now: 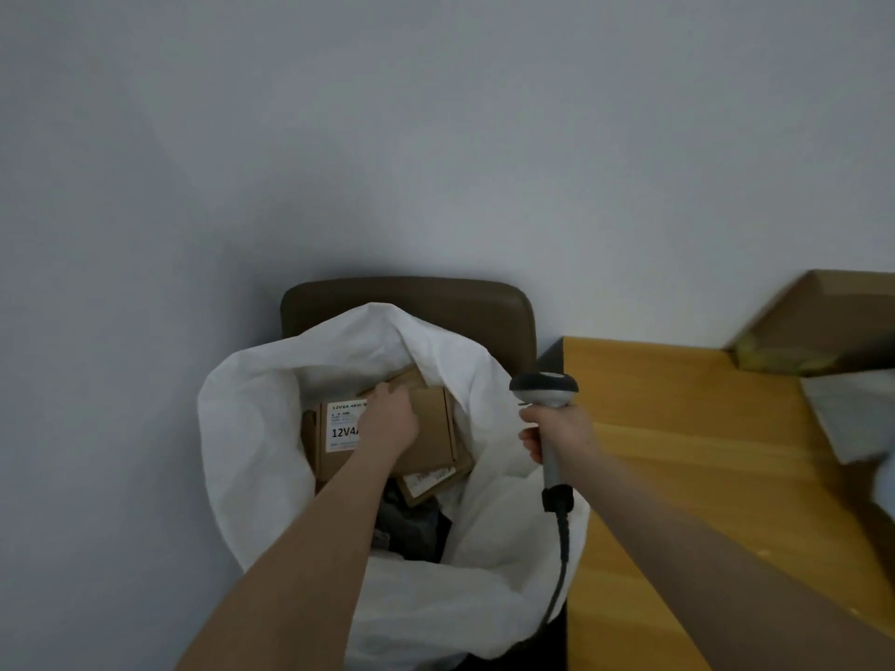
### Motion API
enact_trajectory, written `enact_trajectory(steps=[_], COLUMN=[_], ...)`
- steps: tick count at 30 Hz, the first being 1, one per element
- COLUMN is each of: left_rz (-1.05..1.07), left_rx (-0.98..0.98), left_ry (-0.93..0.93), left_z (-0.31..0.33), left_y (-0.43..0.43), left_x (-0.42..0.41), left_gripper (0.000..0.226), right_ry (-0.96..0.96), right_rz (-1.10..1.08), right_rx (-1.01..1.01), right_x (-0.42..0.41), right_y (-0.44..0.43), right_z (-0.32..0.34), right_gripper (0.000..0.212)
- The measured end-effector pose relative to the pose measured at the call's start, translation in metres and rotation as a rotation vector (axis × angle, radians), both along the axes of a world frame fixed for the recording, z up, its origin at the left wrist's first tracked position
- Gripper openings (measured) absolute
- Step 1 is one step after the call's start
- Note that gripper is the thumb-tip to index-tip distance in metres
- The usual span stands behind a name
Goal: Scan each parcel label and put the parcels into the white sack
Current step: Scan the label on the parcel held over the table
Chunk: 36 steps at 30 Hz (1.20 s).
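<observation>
we take this for an office parcel corner: a plain wall, a wooden table, a cardboard box, a corded scanner, a labelled parcel in a white sack.

Bare forearms, bare hands.
The left hand and right hand are uncovered; both forearms are unsleeved along their whole visible length.

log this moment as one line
left hand: holds cardboard parcel inside white sack | right hand: grips scanner | smaller parcel underneath
</observation>
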<state>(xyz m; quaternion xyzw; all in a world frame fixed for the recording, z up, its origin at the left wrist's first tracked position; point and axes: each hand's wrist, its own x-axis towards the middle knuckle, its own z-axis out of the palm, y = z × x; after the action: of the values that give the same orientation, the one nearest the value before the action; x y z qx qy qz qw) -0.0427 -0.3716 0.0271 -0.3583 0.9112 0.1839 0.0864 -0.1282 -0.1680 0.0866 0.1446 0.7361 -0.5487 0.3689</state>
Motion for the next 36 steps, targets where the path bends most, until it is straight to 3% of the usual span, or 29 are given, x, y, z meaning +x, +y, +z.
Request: enact_trajectory(steps=[6, 12, 18, 26, 30, 34, 36], left_rz=[-0.218, -0.392, -0.473, -0.45, -0.425, -0.404, -0.311], left_rx=[-0.002, -0.01, 0.024, 0.112, 0.145, 0.028, 0.067], left_ry=[0.03, 0.071, 0.076, 0.261, 0.231, 0.287, 0.304], left_z=[0.041, 0.064, 0.071, 0.08, 0.073, 0.074, 0.071], left_y=[0.08, 0.192, 0.305, 0.393, 0.407, 0.417, 0.418], left_x=[-0.078, -0.156, -0.236, -0.338, -0.373, -0.374, -0.369], left_gripper=[0.043, 0.037, 0.046, 0.06, 0.066, 0.057, 0.048], right_ry=[0.009, 0.042, 0.037, 0.087, 0.079, 0.093, 0.095], right_rz=[-0.006, -0.117, -0.177, -0.402, -0.481, -0.581, -0.616], right_rx=[0.039, 0.065, 0.105, 0.016, -0.069, -0.133, -0.173], right_x=[-0.039, -0.091, -0.168, -0.245, -0.266, -0.278, -0.281], right_y=[0.07, 0.169, 0.278, 0.371, 0.383, 0.391, 0.395], right_z=[0.034, 0.046, 0.043, 0.037, 0.03, 0.022, 0.02], right_gripper=[0.01, 0.011, 0.011, 0.011, 0.015, 0.014, 0.019])
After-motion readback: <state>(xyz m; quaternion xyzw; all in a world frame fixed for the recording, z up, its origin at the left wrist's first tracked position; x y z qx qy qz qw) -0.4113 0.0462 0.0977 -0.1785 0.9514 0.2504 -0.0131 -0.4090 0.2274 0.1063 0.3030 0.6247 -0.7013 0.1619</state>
